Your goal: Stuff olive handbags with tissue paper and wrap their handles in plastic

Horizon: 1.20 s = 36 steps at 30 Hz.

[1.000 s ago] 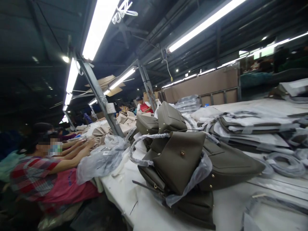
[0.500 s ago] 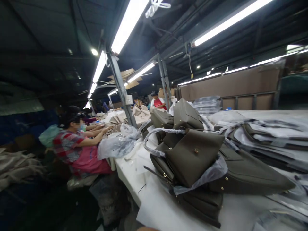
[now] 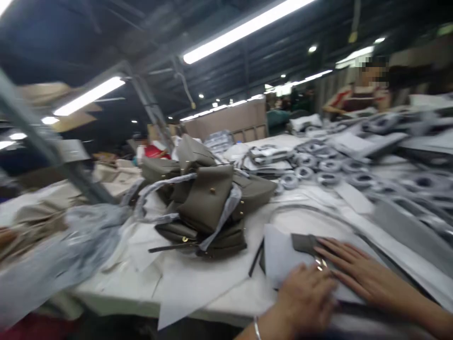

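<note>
At the lower right, my left hand (image 3: 307,293), with a bracelet at the wrist, has its fingers curled by a gold-coloured metal fitting (image 3: 320,263). What they pinch, if anything, is hidden. My right hand (image 3: 359,270) lies with fingers stretched out over a dark olive strap or tab (image 3: 303,242). Beneath both hands is a white sheet (image 3: 278,250), over what looks like an olive bag lying flat, mostly covered. Left of my hands stands a pile of olive handbags (image 3: 208,198) with wrapped handles.
Many wrapped grey rings and parts (image 3: 329,165) cover the right side of the white table (image 3: 226,295). Clear plastic bags (image 3: 95,226) and beige pieces lie at the left, by a slanted metal post (image 3: 71,170). A co-worker (image 3: 364,97) stands at the back right.
The view has swung right, so the handbag pile now appears further left. Both my hands and the sheet-covered piece have come into view; the seated co-worker on the left has mostly left it.
</note>
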Motion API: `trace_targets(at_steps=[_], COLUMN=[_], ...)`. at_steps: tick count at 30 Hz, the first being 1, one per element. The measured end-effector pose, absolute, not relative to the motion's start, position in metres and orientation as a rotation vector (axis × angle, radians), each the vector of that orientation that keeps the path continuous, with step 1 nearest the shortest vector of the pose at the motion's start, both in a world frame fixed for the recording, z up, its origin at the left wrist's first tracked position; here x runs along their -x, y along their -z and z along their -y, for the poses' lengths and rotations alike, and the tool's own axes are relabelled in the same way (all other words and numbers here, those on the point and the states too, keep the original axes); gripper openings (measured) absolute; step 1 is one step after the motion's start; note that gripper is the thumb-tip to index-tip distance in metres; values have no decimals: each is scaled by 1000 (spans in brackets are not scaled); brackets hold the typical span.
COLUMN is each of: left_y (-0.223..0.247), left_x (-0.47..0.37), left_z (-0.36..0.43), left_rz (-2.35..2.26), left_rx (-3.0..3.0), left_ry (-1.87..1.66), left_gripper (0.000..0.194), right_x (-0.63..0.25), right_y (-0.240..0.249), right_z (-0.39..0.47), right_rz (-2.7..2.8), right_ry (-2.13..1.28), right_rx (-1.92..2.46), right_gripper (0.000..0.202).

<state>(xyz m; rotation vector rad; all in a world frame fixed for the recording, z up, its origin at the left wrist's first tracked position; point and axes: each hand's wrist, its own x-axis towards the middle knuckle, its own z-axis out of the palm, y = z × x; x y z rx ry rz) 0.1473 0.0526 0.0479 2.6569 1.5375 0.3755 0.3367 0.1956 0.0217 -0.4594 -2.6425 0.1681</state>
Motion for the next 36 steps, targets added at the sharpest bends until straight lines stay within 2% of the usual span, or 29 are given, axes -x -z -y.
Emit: trace_targets(at_steps=[3, 6, 12, 17, 20, 23, 26, 29, 36], left_y=[-32, -19, -13, -9, -7, -6, -7, -1, 43], left_x=[-146, -142, -139, -139, -138, -137, -137, -138, -143], left_z=[-52, -58, -60, -60, -62, -63, -66, -70, -84], left_rz=[-1599, -1534, -1540, -1535, -1530, -1532, -1539, -1525, -1523], left_rx=[-2674, -2704, -2728, -2839, -2935, -3038, -3095, -3086, -2907], left_ry=[-611, -615, -666, -719, -730, -745, -835, -987, -1547], left_gripper=[45, 41, 39, 40, 42, 42, 41, 40, 36], right_x=[-350, -349, -378, -399, -398, -398, -401, -393, -341], right_y=[-25, -40, -49, -30, -27, -38, -55, -68, -70], right_z=[-186, -184, -117, -76, -71, -78, -107, -168, -342], right_rz=[2735, 2651, 1999, 1774, 1728, 1742, 1795, 2005, 2236], right_ry=[-302, -342, -192, -506, -612, -480, -295, -209, -172], right_rx=[631, 705, 1163, 1631, 1694, 1681, 1556, 1478, 1738], right_gripper=[51, 42, 29, 39, 44, 33, 28, 32, 47])
